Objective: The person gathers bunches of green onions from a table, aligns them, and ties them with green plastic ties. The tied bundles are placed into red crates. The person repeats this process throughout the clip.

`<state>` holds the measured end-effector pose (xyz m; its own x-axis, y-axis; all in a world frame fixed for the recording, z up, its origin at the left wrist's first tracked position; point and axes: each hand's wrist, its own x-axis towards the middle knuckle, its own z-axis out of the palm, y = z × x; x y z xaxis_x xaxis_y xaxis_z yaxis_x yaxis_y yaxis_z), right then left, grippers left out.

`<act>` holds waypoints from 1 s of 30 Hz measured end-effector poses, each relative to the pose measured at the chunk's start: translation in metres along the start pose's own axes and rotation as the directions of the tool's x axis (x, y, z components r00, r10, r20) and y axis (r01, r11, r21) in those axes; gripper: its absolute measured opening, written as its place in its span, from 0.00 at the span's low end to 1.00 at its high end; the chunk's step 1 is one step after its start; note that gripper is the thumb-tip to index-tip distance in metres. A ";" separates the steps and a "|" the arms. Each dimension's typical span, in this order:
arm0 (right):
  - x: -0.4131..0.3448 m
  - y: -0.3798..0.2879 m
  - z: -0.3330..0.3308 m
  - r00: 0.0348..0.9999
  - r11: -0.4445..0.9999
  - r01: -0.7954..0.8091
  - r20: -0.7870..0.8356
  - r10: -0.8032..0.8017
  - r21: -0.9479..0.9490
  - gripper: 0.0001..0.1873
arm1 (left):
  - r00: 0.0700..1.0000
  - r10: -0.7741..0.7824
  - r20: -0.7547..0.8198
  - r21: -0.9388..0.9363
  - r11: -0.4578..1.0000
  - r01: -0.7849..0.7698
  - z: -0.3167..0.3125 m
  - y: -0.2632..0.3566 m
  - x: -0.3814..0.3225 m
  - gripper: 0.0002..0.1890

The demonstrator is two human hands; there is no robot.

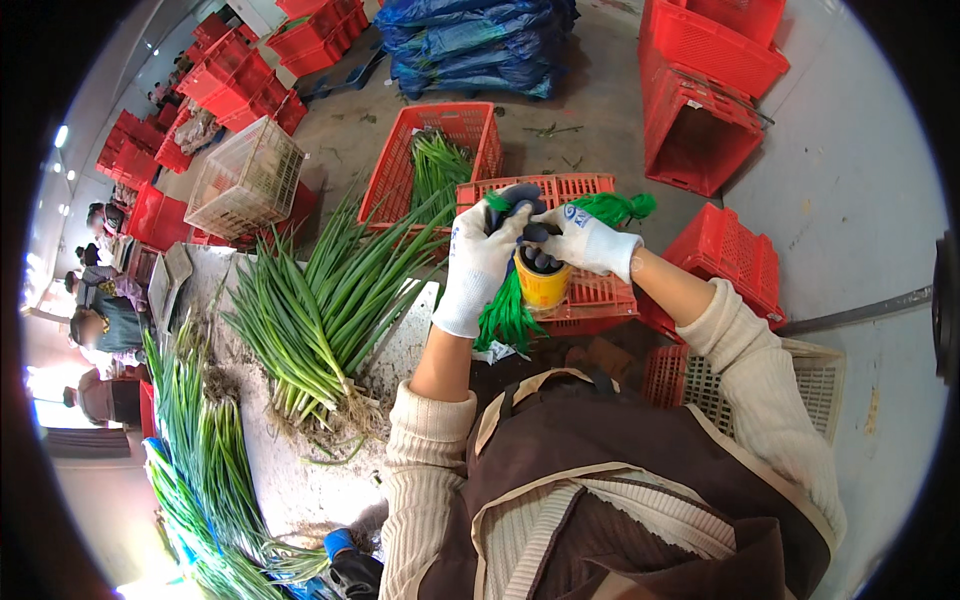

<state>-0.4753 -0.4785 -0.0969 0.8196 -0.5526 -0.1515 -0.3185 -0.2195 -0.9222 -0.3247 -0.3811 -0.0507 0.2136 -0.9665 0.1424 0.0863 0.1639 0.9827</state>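
My left hand (484,244), in a white glove with dark coated fingers, is curled with a bit of green plastic strand (495,201) showing at its fingers. Fingertips of my right hand (581,236), gloved alike, meet it; whether they pinch anything is hidden. Just below is a yellow can (541,289) with dark rounded shapes at its mouth, possibly glove fingers. Green strands (510,311) hang beside the can, and another green bundle (615,208) lies behind my right hand. These are over a red plastic crate (600,292). Left of my hands, spring onions (315,322) with roots lie on a dirty white table (277,480).
More spring onions (225,457) cover the table's far left side. A red crate (382,172) ahead holds green onions (439,169). Blue wrapped bundles (480,49) and stacked red crates (697,112) stand beyond. A co-worker's blue-gloved hand (339,541) is at lower left.
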 end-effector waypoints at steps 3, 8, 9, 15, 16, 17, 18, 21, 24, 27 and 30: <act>0.004 0.014 0.013 0.982 0.988 -0.115 -0.136 0.128 0.103 0.11 | 0.986 -0.130 -0.100 -0.267 0.958 0.099 0.001 -0.027 0.008 0.11; -0.011 0.009 -0.006 0.931 0.944 -0.311 0.236 0.278 0.115 0.14 | 0.965 -0.220 -0.142 -0.314 0.935 0.167 -0.007 -0.065 0.011 0.12; -0.014 0.005 -0.015 0.977 0.979 -0.181 0.133 0.168 0.092 0.16 | 0.975 -0.196 -0.103 -0.233 0.958 0.168 -0.008 -0.068 0.008 0.13; -0.002 -0.011 -0.035 0.991 0.955 0.069 -0.130 -0.033 0.288 0.17 | 0.964 -0.225 0.142 -0.180 0.952 0.248 -0.004 -0.077 -0.001 0.17; 0.002 -0.010 -0.032 0.989 0.935 0.051 -0.147 0.002 0.352 0.14 | 0.974 -0.179 0.136 -0.181 0.963 0.202 -0.001 -0.079 -0.001 0.18; 0.003 -0.009 -0.026 0.976 0.845 0.068 -0.210 0.053 0.530 0.12 | 0.973 -0.223 0.061 -0.147 0.962 0.230 -0.001 -0.081 0.001 0.18; 0.000 -0.007 -0.023 0.945 0.957 0.080 -0.327 0.016 0.279 0.11 | 0.974 -0.223 -0.029 -0.131 0.967 0.217 -0.002 -0.083 0.004 0.18; -0.028 0.003 -0.017 0.836 0.947 0.102 -0.490 -0.247 -0.304 0.11 | 0.927 -0.196 -0.319 -0.273 0.956 0.108 -0.015 -0.087 0.015 0.16; -0.086 0.019 -0.014 0.925 0.999 0.038 -0.377 -0.047 -0.033 0.11 | 0.739 -0.237 -0.630 -0.308 0.950 0.042 -0.034 -0.088 0.023 0.14; -0.111 0.035 -0.020 0.965 0.991 -0.058 -0.248 0.087 0.120 0.10 | 0.783 -0.132 -0.607 -0.154 0.987 0.047 -0.031 -0.091 0.021 0.13; -0.105 0.045 -0.050 0.990 0.963 -0.117 -0.044 0.132 0.243 0.19 | 0.950 0.187 -0.251 0.405 0.912 -0.072 0.000 -0.097 0.014 0.05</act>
<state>-0.5994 -0.4711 -0.1048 0.7487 -0.6116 -0.2557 -0.2872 0.0484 -0.9567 -0.3297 -0.4102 -0.1436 0.4636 -0.8376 0.2889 -0.3304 0.1392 0.9335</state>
